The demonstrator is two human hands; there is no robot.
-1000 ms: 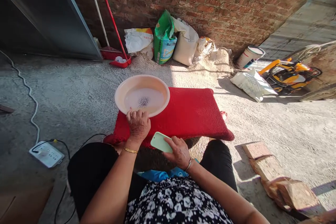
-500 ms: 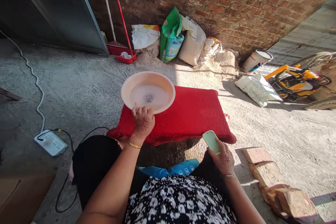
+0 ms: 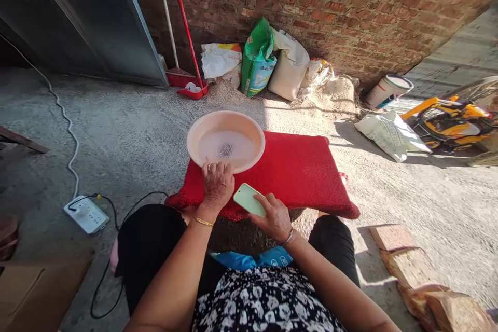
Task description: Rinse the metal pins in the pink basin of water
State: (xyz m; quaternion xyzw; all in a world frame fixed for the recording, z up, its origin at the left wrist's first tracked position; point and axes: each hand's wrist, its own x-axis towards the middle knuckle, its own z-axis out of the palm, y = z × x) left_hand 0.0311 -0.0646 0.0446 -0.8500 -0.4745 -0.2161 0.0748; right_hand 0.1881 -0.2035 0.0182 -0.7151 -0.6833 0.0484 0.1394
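Observation:
My left hand [image 3: 218, 182] grips the near rim of a pale pink plastic basin [image 3: 254, 140], with the fingers over the edge and the thumb hidden. A dark patterned patch shows on the basin's bottom. The basin rests on the left part of a red fabric cover [image 3: 298, 166] over a low bench or table. In my right hand [image 3: 275, 218] is a pale green flat piece [image 3: 248, 199], a rounded rectangle with a small hole near one end. It is held low in front of the red cover, just right of my left hand and apart from the basin.
A white power strip [image 3: 86, 214] with cables lies on the floor at left. Bricks [image 3: 392, 238] are at right. Along the brick wall stand a red dustpan [image 3: 194, 93], a green bag [image 3: 257, 62], a white sack [image 3: 290, 72] and a bucket [image 3: 389, 91].
My right hand has moved left with the pale green piece, from near the cover's right front edge to beside my left hand. My left hand stays on the basin rim. The view has shifted slightly.

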